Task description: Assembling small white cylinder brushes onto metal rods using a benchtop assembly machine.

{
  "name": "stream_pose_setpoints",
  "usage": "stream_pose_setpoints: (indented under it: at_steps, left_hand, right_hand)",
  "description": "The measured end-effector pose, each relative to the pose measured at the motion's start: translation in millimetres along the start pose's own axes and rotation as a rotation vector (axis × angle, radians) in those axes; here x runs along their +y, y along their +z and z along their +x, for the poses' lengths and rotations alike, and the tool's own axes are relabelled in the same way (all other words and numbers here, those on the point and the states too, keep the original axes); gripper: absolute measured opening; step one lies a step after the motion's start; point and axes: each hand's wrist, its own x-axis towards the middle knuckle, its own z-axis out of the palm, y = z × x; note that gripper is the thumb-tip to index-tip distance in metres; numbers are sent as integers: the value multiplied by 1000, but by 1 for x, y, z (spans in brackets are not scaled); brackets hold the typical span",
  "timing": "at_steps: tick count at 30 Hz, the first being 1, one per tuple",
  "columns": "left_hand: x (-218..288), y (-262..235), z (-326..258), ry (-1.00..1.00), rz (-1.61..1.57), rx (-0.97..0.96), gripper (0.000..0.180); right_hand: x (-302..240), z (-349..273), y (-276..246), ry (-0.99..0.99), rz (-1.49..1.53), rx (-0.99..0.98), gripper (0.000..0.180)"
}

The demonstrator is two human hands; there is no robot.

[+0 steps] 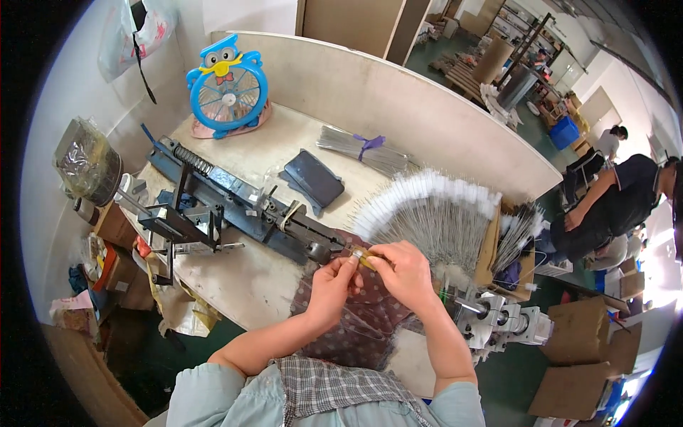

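Both hands met at the table's near edge, just right of the blue jig's (235,203) end. The left hand (331,283) was closed in a pinch, thumb and forefinger on one end of a small yellowish piece (363,256). The right hand (404,274) was curled over the other end, its fingers shut on the same piece. The piece sat between the fingertips, above a dark spotted cloth (359,320) on the lap, near the jig's round head. It was too small to make out in detail.

Handling, as judged: the piece looked light and thin, likely stiff, and easy to drop or bend. A fingertip pinch at each end suited it; a whole-hand grip would hide it.

The fan of white-tipped wires (434,213) lay touching or just beside the right hand's far side. These appeared springy and easily disturbed. A tied wire bundle (359,151) and a dark pouch (314,178) lay further back, well apart from the hands.

Edges and room: the jig bounded the left side, the wire fan the right and rear. A metal fixture (498,319) stood below the right forearm at the table's corner. Open table (242,277) lay left of the left forearm. The blue fan (228,87) stood at the back, near the partition.
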Motion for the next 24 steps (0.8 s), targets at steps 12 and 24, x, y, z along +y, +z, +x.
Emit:
stream_pose_setpoints:
  at_steps: [12,24]
  left_hand:
    - [-2,9,5,-12,-199,121,46]
    - [-12,10,5,88,-296,54,12]
  right_hand:
    - [-10,-8,10,-166,-207,198,25]
    - [-4,-18,16,-245,-306,289,28]
